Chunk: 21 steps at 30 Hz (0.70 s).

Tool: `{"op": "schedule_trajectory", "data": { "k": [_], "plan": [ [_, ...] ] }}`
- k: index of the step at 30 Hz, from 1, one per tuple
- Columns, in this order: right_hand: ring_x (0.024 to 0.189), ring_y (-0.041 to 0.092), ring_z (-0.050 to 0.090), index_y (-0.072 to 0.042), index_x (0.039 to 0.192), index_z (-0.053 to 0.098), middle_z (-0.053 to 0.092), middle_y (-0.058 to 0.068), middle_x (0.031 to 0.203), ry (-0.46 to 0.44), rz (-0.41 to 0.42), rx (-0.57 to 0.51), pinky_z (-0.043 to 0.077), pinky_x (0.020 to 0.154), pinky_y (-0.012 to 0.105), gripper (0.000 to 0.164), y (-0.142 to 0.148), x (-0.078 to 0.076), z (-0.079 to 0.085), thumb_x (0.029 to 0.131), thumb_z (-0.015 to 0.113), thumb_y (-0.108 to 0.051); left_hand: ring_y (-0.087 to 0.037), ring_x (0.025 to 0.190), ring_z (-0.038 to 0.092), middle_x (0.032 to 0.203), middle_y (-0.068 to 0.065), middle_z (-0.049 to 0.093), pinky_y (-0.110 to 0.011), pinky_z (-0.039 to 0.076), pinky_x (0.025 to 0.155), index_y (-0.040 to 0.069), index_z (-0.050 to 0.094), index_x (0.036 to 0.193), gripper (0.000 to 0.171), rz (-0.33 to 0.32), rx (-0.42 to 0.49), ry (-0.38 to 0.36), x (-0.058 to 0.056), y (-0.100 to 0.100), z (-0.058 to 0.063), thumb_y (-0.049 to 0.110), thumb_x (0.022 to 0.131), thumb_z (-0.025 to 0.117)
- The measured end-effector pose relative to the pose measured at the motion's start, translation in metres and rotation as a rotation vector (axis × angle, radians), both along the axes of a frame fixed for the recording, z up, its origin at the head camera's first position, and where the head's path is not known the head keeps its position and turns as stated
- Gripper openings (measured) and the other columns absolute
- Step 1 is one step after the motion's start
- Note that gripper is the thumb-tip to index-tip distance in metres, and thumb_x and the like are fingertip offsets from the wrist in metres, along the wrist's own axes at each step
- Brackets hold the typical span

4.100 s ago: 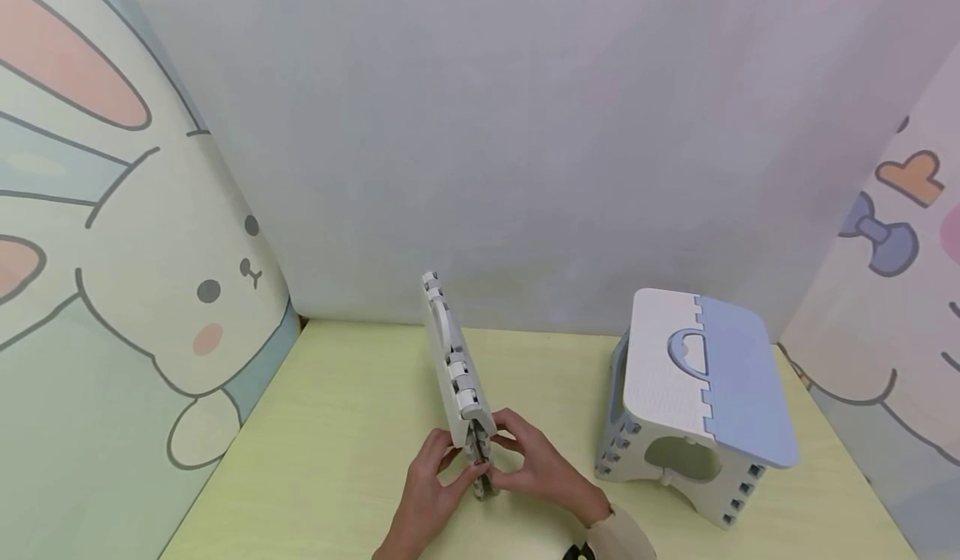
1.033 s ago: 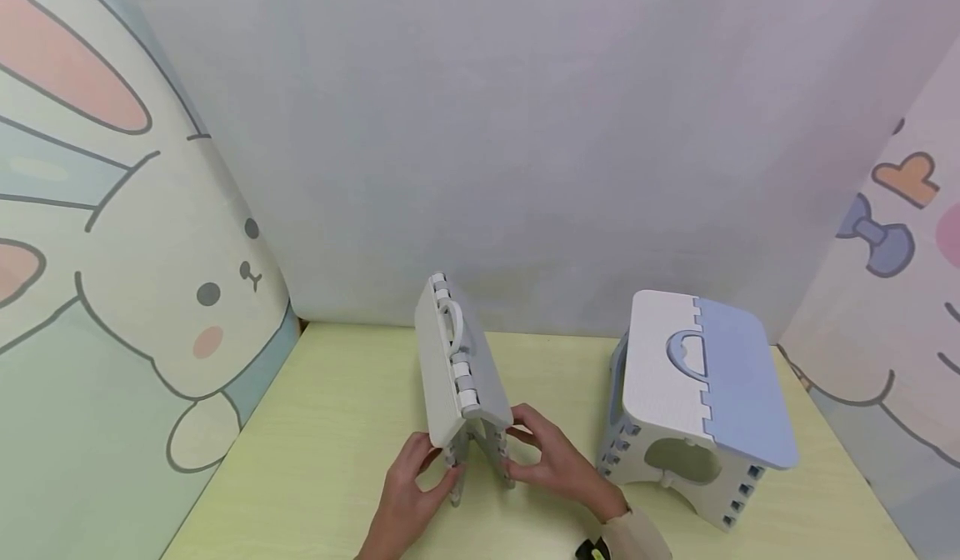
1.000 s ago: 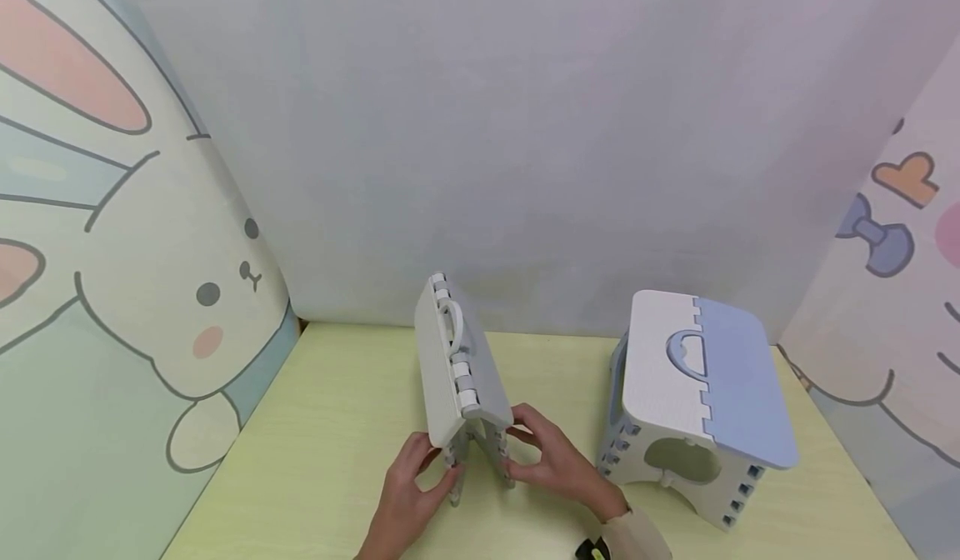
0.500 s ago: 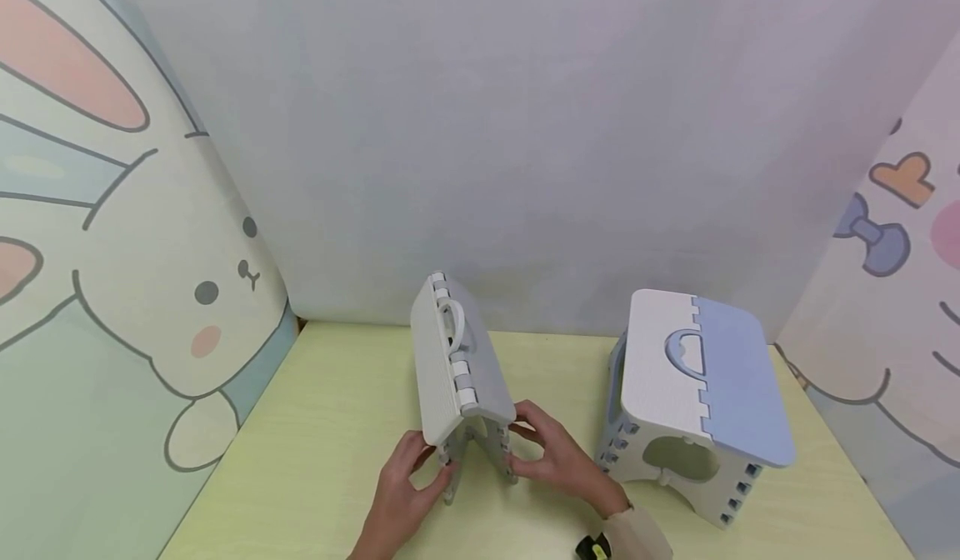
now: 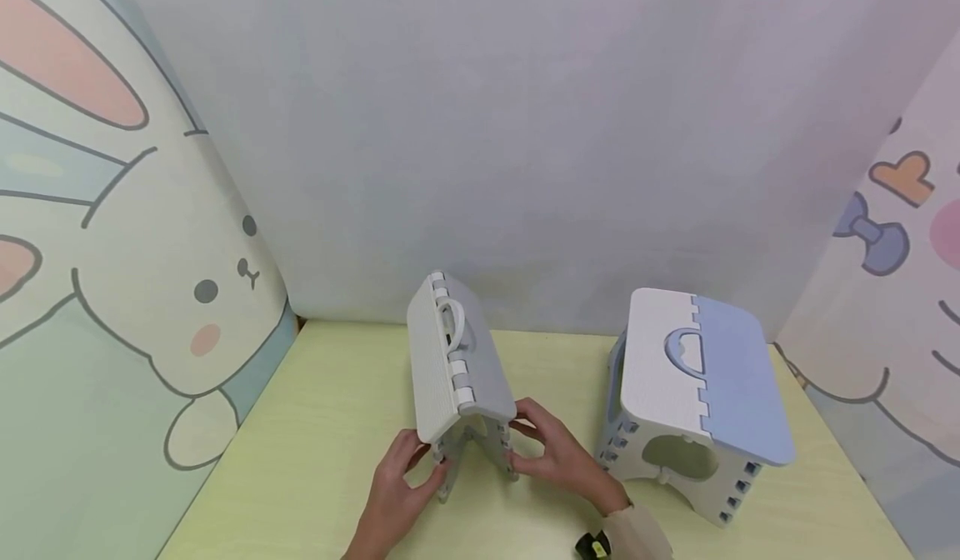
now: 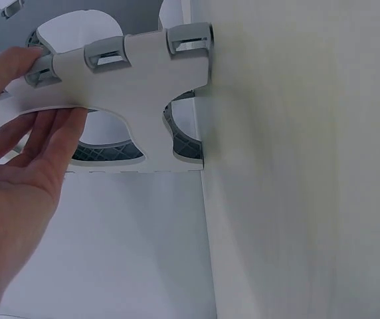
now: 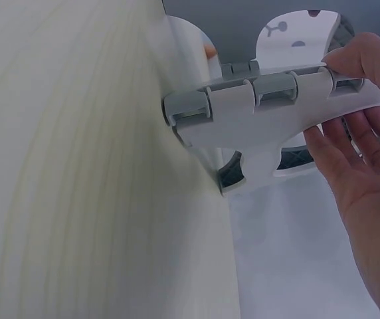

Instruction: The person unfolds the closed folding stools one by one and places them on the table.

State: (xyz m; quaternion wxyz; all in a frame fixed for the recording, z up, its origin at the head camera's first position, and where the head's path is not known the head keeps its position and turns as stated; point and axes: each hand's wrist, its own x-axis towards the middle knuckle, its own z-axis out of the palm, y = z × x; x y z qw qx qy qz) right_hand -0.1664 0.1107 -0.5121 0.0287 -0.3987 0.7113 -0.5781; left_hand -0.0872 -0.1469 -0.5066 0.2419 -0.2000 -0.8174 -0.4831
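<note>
A white and grey folding stool (image 5: 483,360) stands half unfolded on the table in the head view, its two top halves sloping down from a hinged ridge with a carry handle (image 5: 454,327). My left hand (image 5: 393,489) pinches its left leg panel, thumb on the hinge side and fingers through the cutout, as the left wrist view shows on the panel (image 6: 140,80). On the opposite side, my right hand (image 5: 558,458) grips the right leg panel (image 7: 243,119) the same way. The stool's inside is mostly hidden.
Another folding stool (image 5: 663,377), white and blue, stands fully unfolded on the right of the pale yellow-green table (image 5: 330,402). Behind is a plain pale backdrop (image 5: 480,143). Panels with a cartoon rabbit (image 5: 165,285) and other drawings flank both sides.
The grey and white stool has gone from folded nearly flat to a wider inverted V. My hands have moved apart with its leg panels, the left hand shifting further left.
</note>
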Motion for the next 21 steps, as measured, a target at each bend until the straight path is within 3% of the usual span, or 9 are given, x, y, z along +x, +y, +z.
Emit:
{"op": "schedule_trajectory", "data": {
  "k": [3, 6, 11, 15, 18, 21],
  "plan": [
    [0.119, 0.021, 0.051, -0.020, 0.133, 0.044, 0.050, 0.000, 0.128, 0.000, -0.004, 0.007, 0.046, 0.096, 0.043, 0.063, 0.000, -0.002, -0.003, 0.080, 0.072, 0.000, -0.015, 0.106, 0.058, 0.113, 0.002, 0.055, -0.029, 0.052, 0.086, 0.012, 0.057, 0.122, 0.052, 0.015, -0.002, -0.007, 0.000, 0.000, 0.001, -0.003, 0.076, 0.076],
    [0.117, 0.022, 0.052, -0.017, 0.132, 0.044, 0.050, 0.003, 0.127, 0.031, 0.000, -0.005, 0.047, 0.094, 0.046, 0.063, 0.000, 0.001, 0.003, 0.079, 0.071, 0.004, -0.014, 0.105, 0.058, 0.111, 0.000, 0.055, -0.032, 0.054, 0.083, 0.009, 0.058, 0.120, 0.053, 0.032, -0.008, 0.012, 0.001, 0.002, 0.004, -0.007, 0.073, 0.077],
    [0.115, 0.022, 0.053, -0.015, 0.130, 0.046, 0.052, 0.005, 0.124, 0.052, -0.001, -0.020, 0.047, 0.091, 0.050, 0.063, 0.000, 0.008, 0.023, 0.077, 0.070, 0.010, -0.014, 0.103, 0.058, 0.107, -0.004, 0.056, -0.038, 0.055, 0.079, 0.003, 0.059, 0.116, 0.053, 0.039, -0.012, 0.049, 0.006, 0.007, 0.022, -0.014, 0.069, 0.076],
    [0.115, 0.021, 0.054, -0.016, 0.130, 0.047, 0.052, 0.004, 0.124, 0.039, -0.010, -0.002, 0.047, 0.091, 0.050, 0.062, 0.000, 0.010, 0.030, 0.078, 0.069, 0.010, -0.013, 0.103, 0.058, 0.107, -0.004, 0.056, -0.037, 0.055, 0.080, 0.002, 0.059, 0.116, 0.052, 0.022, -0.005, 0.056, 0.009, 0.008, 0.034, -0.014, 0.070, 0.075],
    [0.114, 0.021, 0.054, -0.016, 0.130, 0.047, 0.052, 0.004, 0.124, 0.042, -0.016, 0.001, 0.048, 0.090, 0.051, 0.063, 0.000, 0.010, 0.030, 0.078, 0.070, 0.009, -0.015, 0.102, 0.058, 0.107, -0.006, 0.056, -0.039, 0.055, 0.079, 0.001, 0.059, 0.116, 0.051, 0.021, -0.006, 0.061, 0.010, 0.006, 0.034, -0.014, 0.070, 0.075],
    [0.114, 0.021, 0.054, -0.017, 0.130, 0.047, 0.052, 0.004, 0.124, 0.039, -0.020, 0.003, 0.048, 0.090, 0.050, 0.063, 0.000, 0.010, 0.030, 0.078, 0.070, 0.009, -0.015, 0.104, 0.058, 0.110, -0.003, 0.056, -0.035, 0.054, 0.082, 0.006, 0.058, 0.120, 0.050, 0.019, -0.009, 0.016, 0.006, -0.001, 0.019, -0.006, 0.075, 0.076]
  ]
}}
